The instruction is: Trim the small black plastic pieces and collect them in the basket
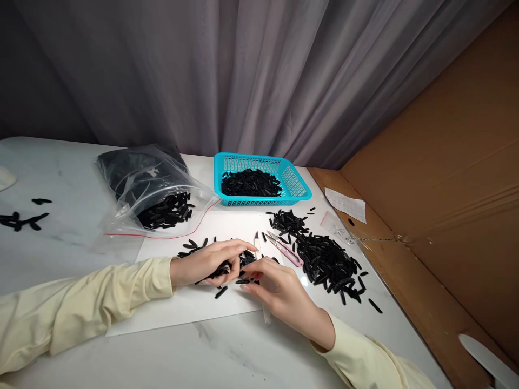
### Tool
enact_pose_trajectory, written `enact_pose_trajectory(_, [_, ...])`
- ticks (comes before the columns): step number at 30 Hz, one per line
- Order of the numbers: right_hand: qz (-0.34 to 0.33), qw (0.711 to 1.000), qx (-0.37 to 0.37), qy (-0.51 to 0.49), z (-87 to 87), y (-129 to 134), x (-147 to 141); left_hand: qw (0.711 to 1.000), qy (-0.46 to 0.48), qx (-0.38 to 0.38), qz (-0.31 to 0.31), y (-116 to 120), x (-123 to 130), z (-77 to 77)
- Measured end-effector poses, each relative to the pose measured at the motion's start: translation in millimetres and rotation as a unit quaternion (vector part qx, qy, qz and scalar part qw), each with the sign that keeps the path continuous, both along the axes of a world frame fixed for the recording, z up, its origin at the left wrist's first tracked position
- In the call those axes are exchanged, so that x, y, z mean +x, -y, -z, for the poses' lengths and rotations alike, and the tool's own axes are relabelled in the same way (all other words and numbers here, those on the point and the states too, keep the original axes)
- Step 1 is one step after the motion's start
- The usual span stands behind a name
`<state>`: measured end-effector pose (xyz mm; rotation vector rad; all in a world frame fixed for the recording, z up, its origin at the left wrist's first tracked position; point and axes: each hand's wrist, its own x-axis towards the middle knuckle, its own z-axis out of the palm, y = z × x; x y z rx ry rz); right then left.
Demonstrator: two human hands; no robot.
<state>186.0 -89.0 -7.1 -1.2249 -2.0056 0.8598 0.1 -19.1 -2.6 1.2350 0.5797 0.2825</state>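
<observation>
Small, slim black pieces (189,246) lie in a loose heap on a white sheet (162,308), mostly covered by my hands. My left hand (211,262) is curled palm down over the heap, its index finger stretched out and black pieces showing between its bent fingers. Opposite it, my right hand (279,286) has its thumb and fingertips brought together around a slim black piece (243,281). A craft knife (257,241) lies just beyond the fingertips, partly hidden. Pink thread snips (288,252) rest beside it to the right.
Behind stands a turquoise basket (263,202) holding black pieces. An open zip bag (150,178) of them lies to its left. A larger pile (330,265) spreads on the right, near a small clear bag (338,229) and a paper slip (344,204). Cardboard (446,189) walls the right side.
</observation>
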Motion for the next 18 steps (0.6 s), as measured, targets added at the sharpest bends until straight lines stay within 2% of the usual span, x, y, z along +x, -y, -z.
enact_pose_trajectory(5, [-0.021,0.992,0.122,0.004,-0.3,0.5,-2.2,0.999,-0.033,0.018,0.022,0.6,2.1,-0.1])
enact_pose_trajectory(8, [-0.036,0.986,0.160,0.014,-0.6,0.6,-5.0,0.998,-0.049,0.025,0.025,1.5,2.9,2.5])
enact_pose_trajectory(18, [-0.069,0.990,0.122,0.022,6.2,-4.1,-16.3,0.994,-0.071,0.064,0.049,7.3,5.5,1.4])
